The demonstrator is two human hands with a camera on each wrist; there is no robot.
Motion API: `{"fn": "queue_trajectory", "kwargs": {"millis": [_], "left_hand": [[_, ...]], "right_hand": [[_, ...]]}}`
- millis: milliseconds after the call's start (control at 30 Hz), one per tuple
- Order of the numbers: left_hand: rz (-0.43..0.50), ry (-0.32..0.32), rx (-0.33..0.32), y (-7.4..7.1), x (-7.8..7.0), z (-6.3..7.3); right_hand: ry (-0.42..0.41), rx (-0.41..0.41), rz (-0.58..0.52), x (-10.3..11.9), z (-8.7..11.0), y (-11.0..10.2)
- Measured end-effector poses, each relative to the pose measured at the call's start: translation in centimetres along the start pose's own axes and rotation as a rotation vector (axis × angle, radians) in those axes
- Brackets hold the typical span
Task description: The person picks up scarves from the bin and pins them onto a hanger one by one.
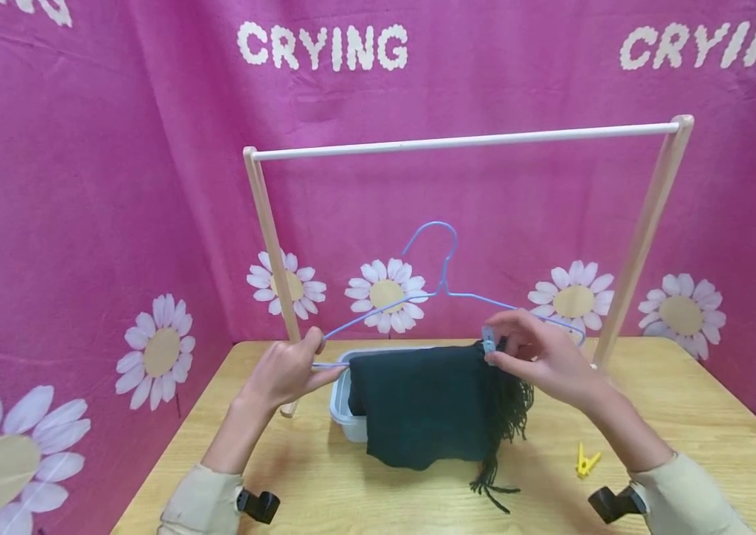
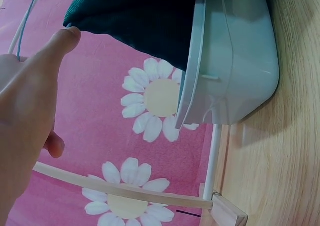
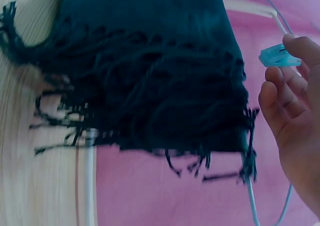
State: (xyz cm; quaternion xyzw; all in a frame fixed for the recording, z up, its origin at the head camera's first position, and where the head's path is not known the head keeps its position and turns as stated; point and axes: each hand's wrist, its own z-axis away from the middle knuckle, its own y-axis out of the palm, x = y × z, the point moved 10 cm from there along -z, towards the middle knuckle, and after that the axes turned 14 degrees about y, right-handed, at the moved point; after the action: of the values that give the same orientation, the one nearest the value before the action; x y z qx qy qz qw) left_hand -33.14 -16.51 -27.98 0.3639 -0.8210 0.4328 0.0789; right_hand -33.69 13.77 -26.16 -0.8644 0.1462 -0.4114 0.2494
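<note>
A blue wire hanger (image 1: 445, 290) is held upright by its left end in my left hand (image 1: 287, 371). Over its lower bar hangs a dark green fringed scarf (image 1: 425, 409), its tassels dangling on the right side. My right hand (image 1: 548, 357) pinches a light blue clothespin (image 1: 489, 340) at the scarf's upper right corner. In the right wrist view the clothespin (image 3: 280, 56) sits between thumb and fingertips, close to the scarf's edge; whether it grips the cloth I cannot tell. On the table to the right lies a yellow clothespin (image 1: 586, 461).
Behind the scarf stands a pale plastic tub (image 1: 344, 416), partly hidden by it. A wooden rack with a white rail (image 1: 465, 141) spans the back of the table (image 1: 324, 490). A pink floral cloth (image 1: 485, 200) hangs behind.
</note>
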Motion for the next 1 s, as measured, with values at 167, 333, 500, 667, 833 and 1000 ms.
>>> {"fn": "queue_trajectory", "kwargs": {"millis": [167,333,500,667,833,1000], "left_hand": [[-0.049,0.006,-0.008,-0.3,0.0,-0.7],[-0.088,-0.017,-0.041,-0.8,-0.1,-1.0],[-0.156,-0.019,-0.068,-1.6,0.0,-1.4],[-0.226,0.011,-0.120,-2.8,0.5,-2.7],[-0.213,0.005,-0.123,-4.3,0.9,-4.3],[-0.187,-0.017,-0.071,-4.6,0.7,-5.8]], "right_hand": [[-0.065,0.027,-0.042,1.6,-0.7,1.2],[-0.073,0.049,-0.035,3.0,-1.8,2.6],[-0.061,0.041,-0.024,4.4,-3.2,3.6],[-0.055,0.015,-0.050,5.7,-4.5,3.7],[-0.104,-0.018,-0.073,7.3,-5.2,3.4],[-0.140,-0.038,-0.038,9.0,-5.7,3.2]]}}
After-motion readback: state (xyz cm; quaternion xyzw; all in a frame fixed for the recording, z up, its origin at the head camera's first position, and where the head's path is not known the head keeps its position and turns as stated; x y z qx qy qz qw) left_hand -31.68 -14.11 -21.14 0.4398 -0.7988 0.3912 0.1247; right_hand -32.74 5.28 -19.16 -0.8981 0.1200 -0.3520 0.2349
